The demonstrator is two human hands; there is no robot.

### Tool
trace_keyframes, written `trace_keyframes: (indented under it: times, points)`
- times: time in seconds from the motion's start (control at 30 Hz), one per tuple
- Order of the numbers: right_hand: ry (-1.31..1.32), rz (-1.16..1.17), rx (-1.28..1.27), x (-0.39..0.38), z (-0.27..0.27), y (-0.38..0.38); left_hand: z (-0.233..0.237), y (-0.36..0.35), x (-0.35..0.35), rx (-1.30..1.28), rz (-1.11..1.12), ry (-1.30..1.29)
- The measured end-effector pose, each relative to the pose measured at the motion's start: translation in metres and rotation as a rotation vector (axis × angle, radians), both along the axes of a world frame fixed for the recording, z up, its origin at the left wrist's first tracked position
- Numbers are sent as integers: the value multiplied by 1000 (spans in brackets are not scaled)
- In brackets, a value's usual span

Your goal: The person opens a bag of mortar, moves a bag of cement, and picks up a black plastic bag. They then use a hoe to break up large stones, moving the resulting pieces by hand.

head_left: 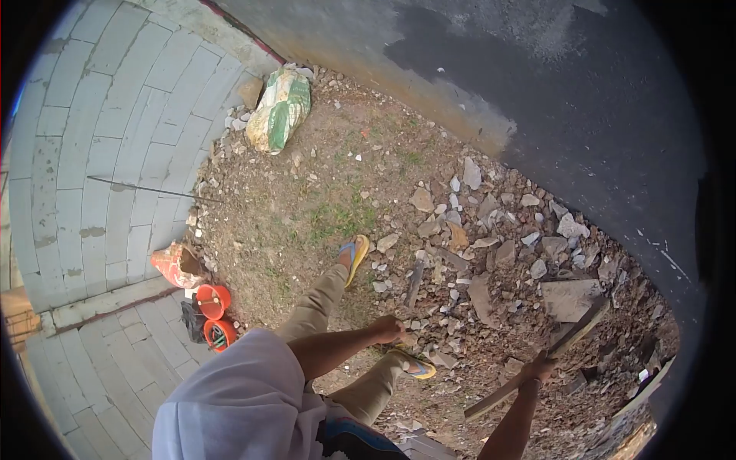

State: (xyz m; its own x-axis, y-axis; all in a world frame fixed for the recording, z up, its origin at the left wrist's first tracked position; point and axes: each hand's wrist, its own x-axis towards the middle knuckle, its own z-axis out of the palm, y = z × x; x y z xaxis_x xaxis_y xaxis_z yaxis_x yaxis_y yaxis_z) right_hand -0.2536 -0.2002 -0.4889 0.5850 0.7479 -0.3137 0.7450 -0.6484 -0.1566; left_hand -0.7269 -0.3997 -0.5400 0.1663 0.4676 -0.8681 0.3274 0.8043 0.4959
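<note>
Between nine and ten o'clock, a thin rod [153, 188] is leaning against the grey block wall [115, 115]. A red-and-white sack [175, 264] is lying just below nine, and two orange buckets [207, 309] are standing at eight beside a black bag [193, 320]. At eleven, a green-and-white sack [280, 111] is slumping on the dirt. At six, the left hand [389, 330] is hovering near the yellow sandals [357, 259], its fingers curling in; whether they are pinching anything, I cannot tell. At four, the right hand [542, 366] is wrapping its fingers around a wooden plank [580, 328], which is slanting across the rubble [521, 253] with its upper end reaching a flat slab [569, 297]. At two, a dark wall [598, 130] is bordering the rubble.
</note>
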Motion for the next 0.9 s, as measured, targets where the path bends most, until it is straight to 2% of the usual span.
trace_keyframes:
  times: [0.03, 0.07, 0.1, 0.13, 0.17, 0.2, 0.27, 0.33, 0.4, 0.47, 0.53, 0.6, 0.63, 0.67, 0.7, 0.8, 0.83, 0.9]
  points:
    - [138, -75, 31, -25, 16, -2, 21, 11, 37, 79, -40, -87]
    - [212, -140, 198, -4, -28, -16, 18, 2, 81, 271, -31, -202]
    - [275, -228, 185, -83, 40, -8, 52, 19, 111, 97, -16, -335]
    - [493, -312, 258, -76, 19, -18, 99, 39, 129, -61, 57, -569]
    - [574, -377, 348, -95, 24, -22, 86, 19, 159, -9, 15, -566]
    - [785, -497, 449, -101, 11, -31, 71, 3, 192, 59, -23, -575]
    - [837, -548, 484, -111, 13, -42, 66, -1, 201, -184, 1, -526]
    - [1150, -591, 496, -107, -20, -63, 37, -31, 195, 352, -146, 0]
    - [1306, -804, 599, -117, -11, -70, 40, -42, 180, 310, -91, 17]
    - [1455, -889, 497, -119, -10, -99, 35, -69, 152, 221, -144, 59]
    - [1397, -880, 469, -142, 4, -139, 44, -101, 127, 327, -295, 137]
    - [1354, -811, 502, -156, 23, -172, 35, -118, 117, 360, -327, 144]
    - [1350, -827, 503, -148, 39, -174, 47, -121, 120, 363, -331, 161]
    - [1300, -734, 567, -137, 55, -176, 49, -116, 130, 396, -390, 161]
    - [1246, -635, 636, -123, 77, -170, 61, -84, 159, 439, -449, 158]
    - [1149, -486, 817, -38, 171, -101, 116, 9, 269, 739, -330, -51]
    - [1138, -425, 939, -11, 194, -75, 144, 42, 307, 701, -246, -161]
    - [906, -302, 1110, 35, 225, -25, 172, 99, 363, 742, -319, -170]
